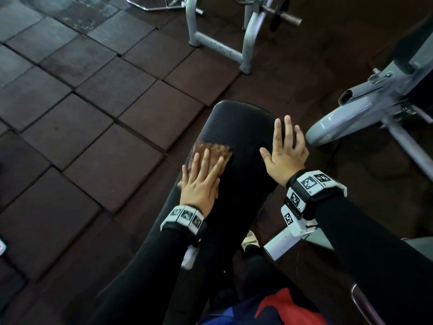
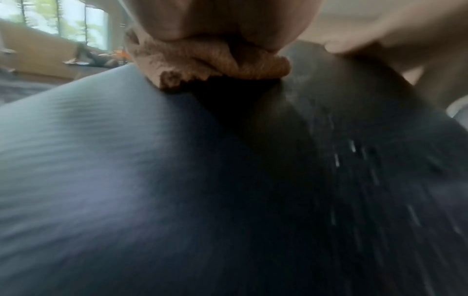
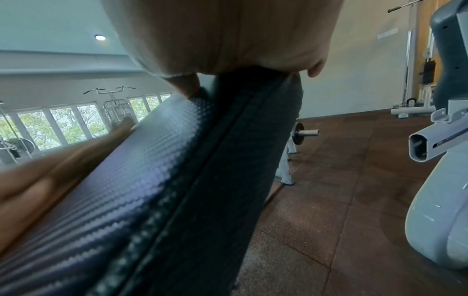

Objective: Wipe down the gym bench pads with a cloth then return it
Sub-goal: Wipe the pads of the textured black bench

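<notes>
A black textured bench pad (image 1: 243, 127) runs from the bottom of the head view up to its rounded far end. My left hand (image 1: 202, 177) lies flat with straight fingers on a brown cloth (image 1: 216, 150), pressing it onto the pad's left side. The left wrist view shows the bunched cloth (image 2: 215, 62) squeezed under the palm against the blurred pad (image 2: 126, 180). My right hand (image 1: 285, 148) rests open on the pad's right edge, fingers spread. The right wrist view shows the pad's seam and side (image 3: 202, 160) under the palm.
Dark rubber floor tiles (image 1: 93, 113) surround the bench. A grey rack frame (image 1: 222, 43) with a barbell end (image 1: 285, 17) stands beyond the pad. A grey machine (image 1: 365, 109) sits close on the right. My legs and a red-blue garment (image 1: 276, 306) are at the bottom.
</notes>
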Demonstrator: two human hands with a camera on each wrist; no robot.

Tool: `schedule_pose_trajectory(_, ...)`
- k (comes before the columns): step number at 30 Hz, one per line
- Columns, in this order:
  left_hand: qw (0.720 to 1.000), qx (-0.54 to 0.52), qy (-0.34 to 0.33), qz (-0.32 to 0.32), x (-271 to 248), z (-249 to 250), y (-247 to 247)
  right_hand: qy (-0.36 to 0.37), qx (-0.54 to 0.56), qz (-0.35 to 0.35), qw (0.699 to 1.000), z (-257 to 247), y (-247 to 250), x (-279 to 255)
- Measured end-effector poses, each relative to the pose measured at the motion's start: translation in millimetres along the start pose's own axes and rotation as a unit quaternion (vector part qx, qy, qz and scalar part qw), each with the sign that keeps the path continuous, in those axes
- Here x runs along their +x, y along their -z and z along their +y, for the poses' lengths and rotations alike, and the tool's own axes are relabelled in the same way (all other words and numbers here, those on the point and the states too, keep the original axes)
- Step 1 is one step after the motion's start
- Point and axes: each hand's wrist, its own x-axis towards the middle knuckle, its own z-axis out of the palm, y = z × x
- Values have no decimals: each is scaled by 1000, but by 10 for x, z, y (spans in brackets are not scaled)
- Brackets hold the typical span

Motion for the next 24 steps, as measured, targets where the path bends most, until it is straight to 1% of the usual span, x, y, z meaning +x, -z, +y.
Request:
schedule_pose_trajectory(2, 1000, 6, -21, -8, -317, -175, -137, 1, -1, -2, 1000, 4, 1, -1)
schedule_pose_trajectory(5, 1000, -18, 3, -10, -791, -447, -286, 4, 2, -6, 1000, 15, -10, 6)
schedule_pose_trajectory(8, 996, -61, 63, -2, -1103, -603, -399, 11, 10, -8, 1000, 37, -23, 16)
schedule_pose_trajectory(10, 978, -152, 142, 22, -1170, -602, -451, 19, 16, -18, 1000, 57, -26, 22)
schedule_pose_trajectory(11, 967, -182, 174, 40, -1174, -581, -471, 22, 19, -26, 999, 66, -23, 26)
schedule_pose_trajectory(12, 961, -188, 195, 54, -1156, -550, -484, 23, 21, -33, 999, 71, -15, 32)
schedule_pose_trajectory(15, 954, -162, 247, 51, -1053, -427, -510, 32, 28, -53, 998, 77, 20, 41)
schedule_pose_trajectory(18, 940, -163, 294, 52, -861, -243, -449, 35, 30, -67, 997, 71, 50, 42)
schedule_pose_trajectory(20, 938, -166, 299, 53, -703, -93, -373, 40, 30, -76, 996, 69, 68, 34)
schedule_pose_trajectory(24, 955, -147, 253, 41, -357, 290, -298, 51, 35, -85, 994, 76, 97, 34)
